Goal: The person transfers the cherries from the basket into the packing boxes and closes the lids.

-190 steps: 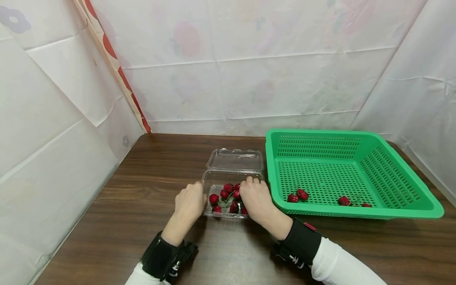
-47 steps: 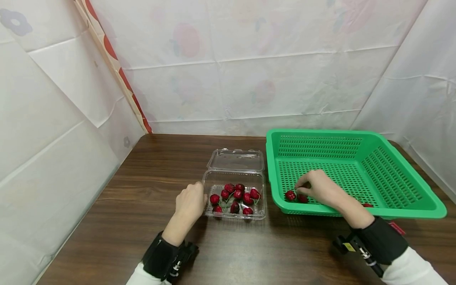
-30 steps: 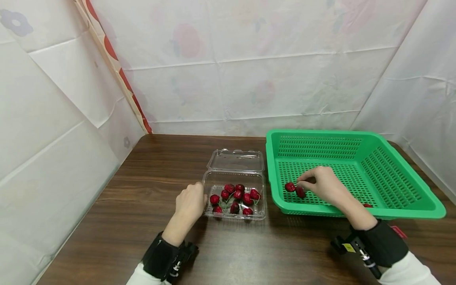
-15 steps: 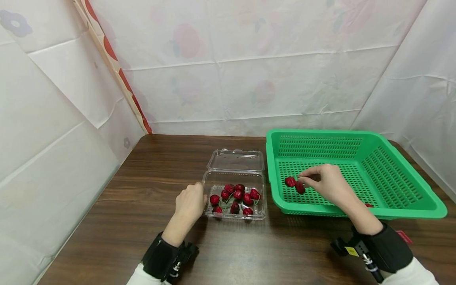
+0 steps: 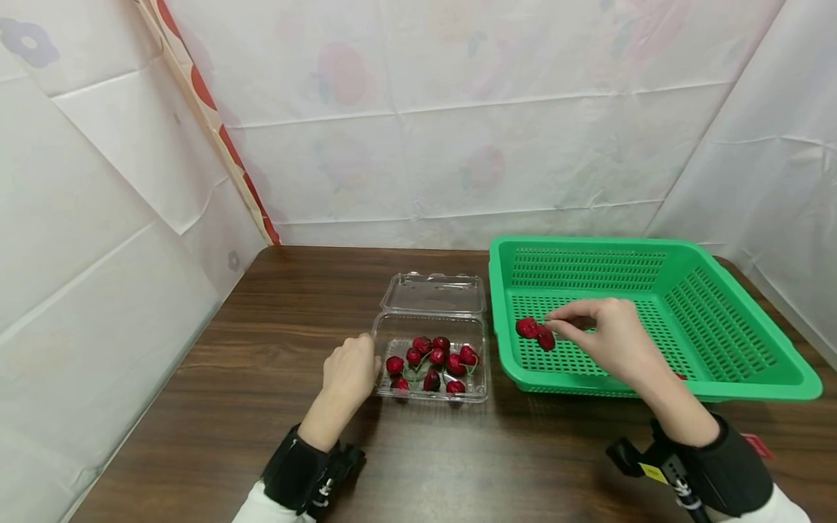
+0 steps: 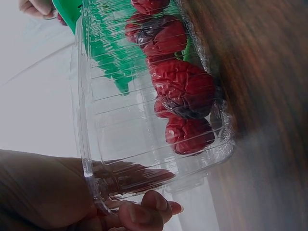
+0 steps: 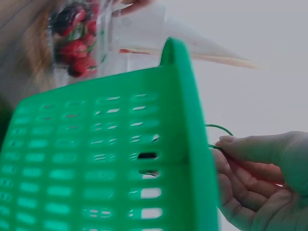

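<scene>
Right hand (image 5: 604, 330) and left hand (image 5: 349, 369) both grip: the right pinches green stems (image 7: 220, 126) between thumb and fingertips, the left has its fingers curled at a clear plastic rim. Below both hands spreads a dark wood-grain tabletop (image 5: 275, 363). Beneath the right hand sits the green slotted plastic basket (image 5: 588, 244), probably light and fairly stiff, best taken by its broad rim. Just to the right of the left hand stands a hinged clear clamshell (image 5: 428, 325), its lid (image 5: 433, 293) open beyond that hand. Such thin plastic should be light, slick and springy, apt to buckle if squeezed mid-wall; the rim, where the left hand grips, looks the sturdier hold.

Wrinkled red cherries (image 5: 437, 357) lie inside it, to the right of the left hand. Two more cherries (image 5: 528, 327) hang just left of the right fingertips, over the basket. They look light, soft and easily bruised, perhaps slippery, so the stems seem the kinder grip, held near the fruit to limit swinging; a hard tug might part them. Another cherry (image 5: 681, 376) shows partly, below and right of the right hand, behind the basket's near wall.
</scene>
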### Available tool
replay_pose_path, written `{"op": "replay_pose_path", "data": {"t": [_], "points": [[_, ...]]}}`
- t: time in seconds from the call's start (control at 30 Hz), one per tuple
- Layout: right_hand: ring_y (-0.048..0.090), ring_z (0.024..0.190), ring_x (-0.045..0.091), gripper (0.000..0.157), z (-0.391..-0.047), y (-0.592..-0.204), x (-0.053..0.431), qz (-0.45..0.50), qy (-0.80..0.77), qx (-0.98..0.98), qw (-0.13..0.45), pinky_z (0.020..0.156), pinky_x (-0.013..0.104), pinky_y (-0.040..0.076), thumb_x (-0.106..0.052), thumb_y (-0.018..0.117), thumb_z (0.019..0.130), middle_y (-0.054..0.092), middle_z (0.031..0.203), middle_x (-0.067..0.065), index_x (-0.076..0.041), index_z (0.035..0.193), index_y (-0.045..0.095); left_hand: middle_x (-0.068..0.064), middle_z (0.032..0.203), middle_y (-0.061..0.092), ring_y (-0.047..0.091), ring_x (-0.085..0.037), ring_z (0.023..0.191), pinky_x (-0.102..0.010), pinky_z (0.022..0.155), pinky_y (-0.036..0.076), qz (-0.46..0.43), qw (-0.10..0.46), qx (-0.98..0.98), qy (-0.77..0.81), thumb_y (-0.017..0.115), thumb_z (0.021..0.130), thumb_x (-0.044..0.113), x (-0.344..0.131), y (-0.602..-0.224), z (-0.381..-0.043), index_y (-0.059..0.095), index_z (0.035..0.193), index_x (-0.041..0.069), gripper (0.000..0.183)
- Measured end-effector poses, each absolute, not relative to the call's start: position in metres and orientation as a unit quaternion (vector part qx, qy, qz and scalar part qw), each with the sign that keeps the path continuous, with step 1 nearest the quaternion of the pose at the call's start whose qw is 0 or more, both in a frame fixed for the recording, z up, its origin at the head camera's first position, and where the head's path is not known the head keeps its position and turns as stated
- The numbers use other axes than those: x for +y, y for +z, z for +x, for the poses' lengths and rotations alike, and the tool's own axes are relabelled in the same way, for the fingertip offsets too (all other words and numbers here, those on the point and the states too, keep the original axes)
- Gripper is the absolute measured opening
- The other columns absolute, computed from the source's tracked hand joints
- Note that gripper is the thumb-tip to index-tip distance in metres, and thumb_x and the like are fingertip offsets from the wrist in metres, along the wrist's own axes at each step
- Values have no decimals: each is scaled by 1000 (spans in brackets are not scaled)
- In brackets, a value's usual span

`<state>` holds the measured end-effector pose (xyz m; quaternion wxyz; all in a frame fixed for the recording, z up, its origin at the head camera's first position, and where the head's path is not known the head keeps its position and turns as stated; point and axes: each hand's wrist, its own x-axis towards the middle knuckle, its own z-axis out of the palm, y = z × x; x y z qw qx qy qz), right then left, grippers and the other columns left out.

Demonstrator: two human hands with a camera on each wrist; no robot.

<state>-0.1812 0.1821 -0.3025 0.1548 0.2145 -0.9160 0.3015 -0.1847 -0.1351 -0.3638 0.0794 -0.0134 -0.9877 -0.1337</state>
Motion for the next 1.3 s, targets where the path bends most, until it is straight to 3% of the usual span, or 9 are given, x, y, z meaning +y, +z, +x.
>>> {"op": "replay_pose_path", "data": {"t": [0.2,0.67,1.3], "points": [[59,64,6,11,-175,-296,176,243,299,-901,198,46,20,38,-9,69,76,66,79,-3,-13,85,71,-13,61,56,53,-24,48,-35,40,38,-11,74,-988,-133,63,79,9,-135,-364,-185,54,68,0,17],[57,63,2,13,-172,-289,146,280,341,-873,208,53,21,44,-4,70,73,65,78,-6,-13,83,71,-14,61,56,54,-25,48,-35,39,38,-15,74,-988,-133,62,79,8,-135,-363,-185,54,69,-1,16],[57,63,4,7,-175,-299,91,289,411,-857,114,54,22,45,-9,67,78,66,80,-3,-11,83,70,-15,63,57,56,-28,50,-37,41,40,-18,81,-988,-130,63,78,9,-135,-364,-184,54,68,0,16]]}}
